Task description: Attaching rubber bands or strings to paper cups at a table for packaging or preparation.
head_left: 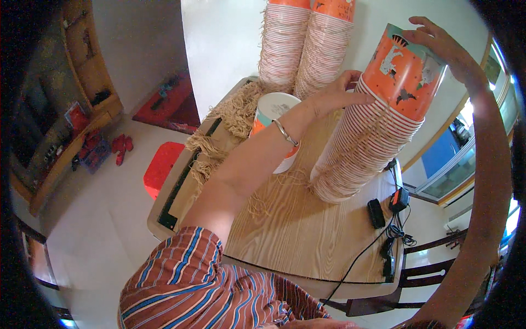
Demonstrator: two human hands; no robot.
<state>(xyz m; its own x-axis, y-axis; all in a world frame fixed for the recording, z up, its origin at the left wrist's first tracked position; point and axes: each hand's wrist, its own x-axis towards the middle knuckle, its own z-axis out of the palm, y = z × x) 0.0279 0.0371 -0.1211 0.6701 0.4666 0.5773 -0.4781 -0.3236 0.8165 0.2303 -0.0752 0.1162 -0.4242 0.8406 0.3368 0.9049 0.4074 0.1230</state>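
A tall stack of nested, upside-down paper buckets (367, 145) stands on the right of the table, leaning in the view. Its topmost paper bucket (402, 77) is orange with a green band and bat and skeleton prints. My left hand (337, 97) is closed against the stack's left side, thumb just under the orange part. At the top, my right hand (446, 48) holds the upper edge of that bucket, fingers curled over it. Twine handles hang along the stacked rims. Partly behind my left forearm stands a single upside-down paper bucket (278, 104) with a white base.
Two more bucket stacks (280, 49) stand at the table's far edge. Bundles of beige twine (241, 112) lie at the left of the wooden table (307, 236). A black adapter (399, 200) with cables lies at the right. A red stool (163, 167) and dark chair (427, 279) flank the table.
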